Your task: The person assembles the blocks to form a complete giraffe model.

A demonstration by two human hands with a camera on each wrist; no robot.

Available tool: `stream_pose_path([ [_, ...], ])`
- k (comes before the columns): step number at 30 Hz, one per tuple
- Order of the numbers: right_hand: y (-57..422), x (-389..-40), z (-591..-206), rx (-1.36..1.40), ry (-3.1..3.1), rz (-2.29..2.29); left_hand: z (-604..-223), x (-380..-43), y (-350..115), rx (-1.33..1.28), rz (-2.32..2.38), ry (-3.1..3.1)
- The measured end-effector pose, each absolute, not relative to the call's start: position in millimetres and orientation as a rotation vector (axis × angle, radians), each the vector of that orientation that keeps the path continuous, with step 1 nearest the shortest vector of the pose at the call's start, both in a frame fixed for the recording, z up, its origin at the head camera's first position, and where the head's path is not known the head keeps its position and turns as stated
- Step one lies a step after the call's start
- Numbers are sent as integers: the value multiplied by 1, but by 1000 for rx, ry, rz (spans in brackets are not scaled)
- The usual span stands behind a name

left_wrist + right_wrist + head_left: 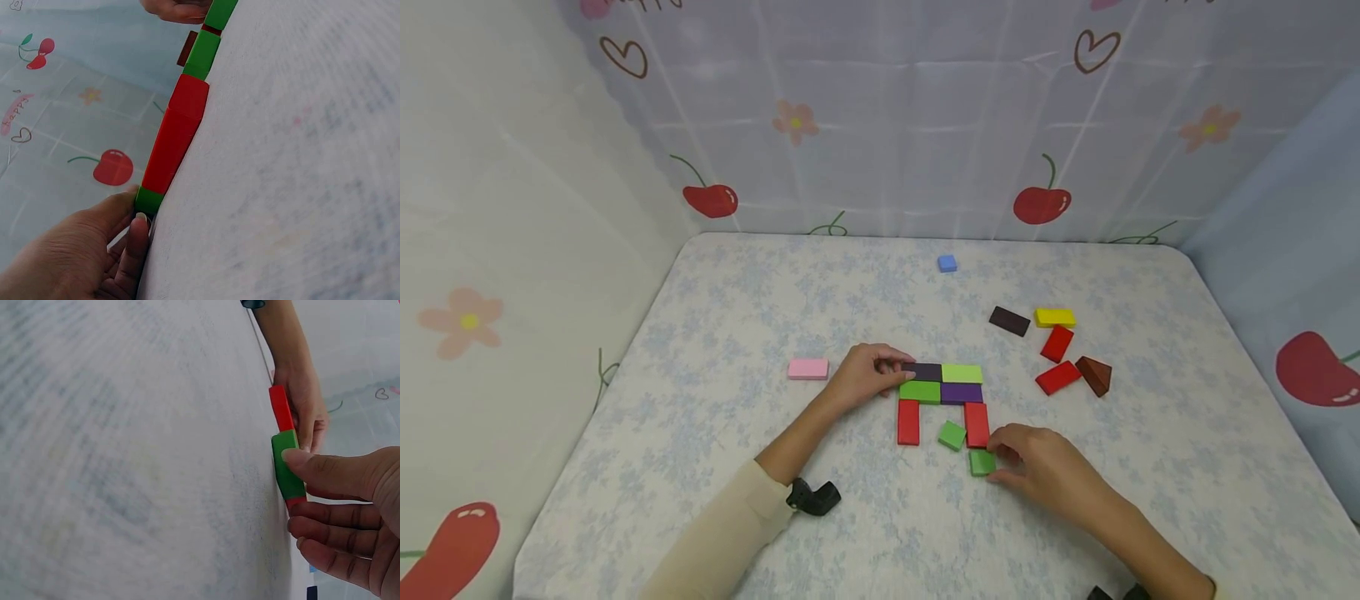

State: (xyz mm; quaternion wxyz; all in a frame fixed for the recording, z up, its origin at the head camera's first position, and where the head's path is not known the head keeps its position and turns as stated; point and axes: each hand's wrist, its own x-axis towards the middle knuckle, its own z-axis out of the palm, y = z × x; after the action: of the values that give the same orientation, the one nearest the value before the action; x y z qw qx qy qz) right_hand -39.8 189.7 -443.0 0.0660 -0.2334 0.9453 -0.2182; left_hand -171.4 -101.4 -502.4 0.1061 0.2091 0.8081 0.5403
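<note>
My left hand (pixel 863 377) holds the left end of a dark purple block (pixel 925 372), its thumb over the block and its index finger along the far edge. That block lies beside a lime block (pixel 962 373); nearer me are a green block (pixel 920 392) and a purple block (pixel 961 392). Two red blocks, the left one (pixel 908 422) and the right one (pixel 977 425), extend from this row towards me. My right hand (pixel 1037 467) pinches a small green block (pixel 981 462) at the near end of the right red block. Another small green block (pixel 952 435) lies tilted between the red ones.
A pink block (pixel 808 369) lies to the left, a small blue block (pixel 947 263) near the far edge. At the right are a dark block (pixel 1010 321), a yellow block (pixel 1055 317), two red blocks (pixel 1058 377) and a brown triangular block (pixel 1095 375). Curtains surround the table (pixel 715 317).
</note>
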Motion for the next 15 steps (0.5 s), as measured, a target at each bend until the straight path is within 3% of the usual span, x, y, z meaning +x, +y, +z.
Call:
stream_pose_path([
  [15,188,-41,-444,-710,2872,-664,-501,-172,-102,630,1586,2380],
])
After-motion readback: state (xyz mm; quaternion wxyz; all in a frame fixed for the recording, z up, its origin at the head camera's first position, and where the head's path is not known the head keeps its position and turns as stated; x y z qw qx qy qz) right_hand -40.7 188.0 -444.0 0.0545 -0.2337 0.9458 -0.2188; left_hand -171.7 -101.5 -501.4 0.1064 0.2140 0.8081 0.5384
